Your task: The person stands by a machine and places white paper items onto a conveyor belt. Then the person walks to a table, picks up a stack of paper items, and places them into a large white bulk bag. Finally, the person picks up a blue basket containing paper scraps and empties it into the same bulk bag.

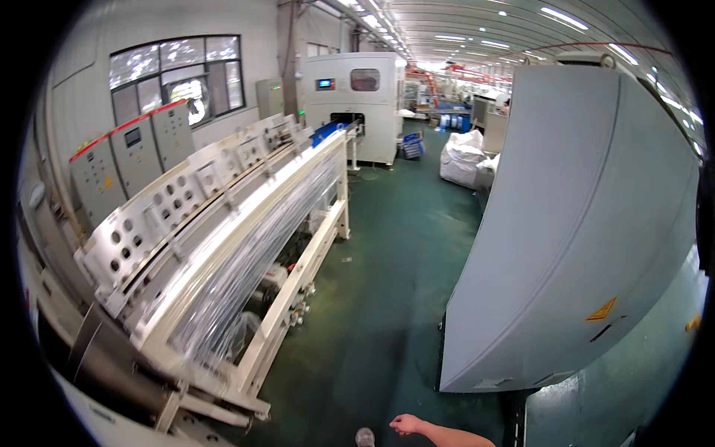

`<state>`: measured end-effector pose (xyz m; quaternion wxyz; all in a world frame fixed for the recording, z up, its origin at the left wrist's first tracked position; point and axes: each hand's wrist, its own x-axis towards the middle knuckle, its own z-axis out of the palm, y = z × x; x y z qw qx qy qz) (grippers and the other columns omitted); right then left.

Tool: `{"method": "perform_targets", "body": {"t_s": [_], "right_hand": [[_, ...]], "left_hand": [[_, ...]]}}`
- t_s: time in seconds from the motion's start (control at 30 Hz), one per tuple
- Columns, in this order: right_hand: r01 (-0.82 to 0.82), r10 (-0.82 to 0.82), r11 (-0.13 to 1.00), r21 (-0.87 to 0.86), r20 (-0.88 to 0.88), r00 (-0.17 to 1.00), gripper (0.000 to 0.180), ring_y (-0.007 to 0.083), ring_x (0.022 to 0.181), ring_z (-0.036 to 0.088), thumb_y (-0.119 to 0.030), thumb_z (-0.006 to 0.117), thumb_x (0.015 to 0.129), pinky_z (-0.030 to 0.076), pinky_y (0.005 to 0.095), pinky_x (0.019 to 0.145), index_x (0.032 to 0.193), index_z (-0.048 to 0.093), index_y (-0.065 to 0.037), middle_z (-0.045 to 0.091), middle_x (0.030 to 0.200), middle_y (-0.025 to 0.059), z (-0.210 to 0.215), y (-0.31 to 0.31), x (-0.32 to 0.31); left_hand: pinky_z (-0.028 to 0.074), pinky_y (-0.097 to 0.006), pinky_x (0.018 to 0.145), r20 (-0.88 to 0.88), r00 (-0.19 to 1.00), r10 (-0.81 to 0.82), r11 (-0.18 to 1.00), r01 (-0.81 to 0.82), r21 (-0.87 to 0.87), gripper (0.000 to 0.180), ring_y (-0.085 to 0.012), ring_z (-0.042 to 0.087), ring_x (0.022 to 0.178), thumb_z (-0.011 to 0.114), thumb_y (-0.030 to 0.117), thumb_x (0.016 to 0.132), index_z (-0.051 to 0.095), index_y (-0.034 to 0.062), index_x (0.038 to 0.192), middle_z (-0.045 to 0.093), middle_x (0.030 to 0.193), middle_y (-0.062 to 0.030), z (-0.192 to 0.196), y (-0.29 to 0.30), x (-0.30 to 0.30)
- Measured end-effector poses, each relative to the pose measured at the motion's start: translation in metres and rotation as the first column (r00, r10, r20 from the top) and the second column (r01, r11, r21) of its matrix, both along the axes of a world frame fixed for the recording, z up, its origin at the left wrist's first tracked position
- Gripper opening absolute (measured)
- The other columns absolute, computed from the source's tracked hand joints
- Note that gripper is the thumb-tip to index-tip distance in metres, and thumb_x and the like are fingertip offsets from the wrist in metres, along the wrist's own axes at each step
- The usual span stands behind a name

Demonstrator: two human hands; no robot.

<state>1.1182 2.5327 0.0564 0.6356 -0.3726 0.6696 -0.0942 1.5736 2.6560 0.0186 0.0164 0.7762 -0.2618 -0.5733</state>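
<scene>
Low in the view, my right hand (404, 425) hangs over the green floor (372, 298) with its forearm coming in from the lower right. Its fingers are loosely curled in, and nothing shows in them. The tip of my shoe (364, 437) appears just left of that hand. No part of my left hand is visible. The hand touches nothing; closest to it on the right stands a tall grey cabinet (536, 223).
A long cream machine frame (275, 328) wrapped in clear plastic film (261, 253) runs along the left. Grey control cabinets (138, 156) line the wall. Ahead are a white enclosed machine (357, 97), a blue crate (411, 146) and white bulk sacks (462, 159).
</scene>
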Motion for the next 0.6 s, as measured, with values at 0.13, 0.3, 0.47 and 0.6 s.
{"method": "perform_targets", "body": {"t_s": [0.13, 0.3, 0.47, 0.6], "right_hand": [[0.219, -0.218, 0.976, 0.012, -0.060, 0.974, 0.032, 0.0102, 0.058, 0.056, -0.034, 0.058, 0.089, 0.046, 0.0254, 0.048, 0.104, 0.063, -0.006, 0.061, 0.073, 0.0029, -0.007, -0.098, -0.085], [0.419, -0.422, 0.904, 0.089, 0.020, 0.906, 0.033, 0.0136, 0.052, 0.056, -0.034, 0.057, 0.089, 0.043, 0.0264, 0.045, 0.079, 0.064, -0.003, 0.058, 0.060, 0.0044, -0.050, -0.165, -0.195], [0.650, -0.655, 0.751, 0.120, 0.009, 0.755, 0.023, 0.0172, 0.058, 0.049, -0.026, 0.056, 0.086, 0.039, 0.0356, 0.053, 0.069, 0.059, -0.010, 0.054, 0.067, 0.0053, -0.053, -0.223, -0.286], [0.629, -0.595, 0.750, -0.204, 0.207, 0.776, 0.019, 0.0133, 0.066, 0.046, -0.030, 0.057, 0.085, 0.038, 0.0283, 0.060, 0.086, 0.057, -0.011, 0.054, 0.074, -0.0009, 0.099, -0.335, -0.354]], "left_hand": [[0.050, -0.040, 0.063, 0.192, 0.841, -0.506, 0.814, 0.539, -0.217, 0.014, -0.0286, 0.063, 0.074, 0.062, 0.022, 0.078, 0.065, 0.0085, 0.077, 0.066, 0.082, -0.0127, -0.046, -0.189, -0.065], [0.049, -0.033, 0.046, 0.102, 0.805, -0.584, 0.570, 0.497, -0.654, 0.016, -0.0193, 0.059, 0.050, 0.054, 0.013, 0.084, 0.064, 0.0010, 0.082, 0.060, 0.061, -0.0100, -0.038, -0.523, -0.196], [0.050, -0.028, 0.056, -0.062, 0.919, -0.390, 0.613, 0.209, -0.762, 0.015, -0.0122, 0.061, 0.061, 0.057, 0.012, 0.087, 0.062, -0.0013, 0.089, 0.064, 0.072, -0.0063, 0.073, -0.814, -0.385], [0.049, -0.030, 0.054, -0.091, 0.905, -0.417, 0.698, 0.254, -0.669, 0.014, -0.0136, 0.059, 0.058, 0.057, 0.013, 0.085, 0.062, -0.0002, 0.085, 0.063, 0.068, -0.0067, 0.045, -0.919, -0.478]]}}
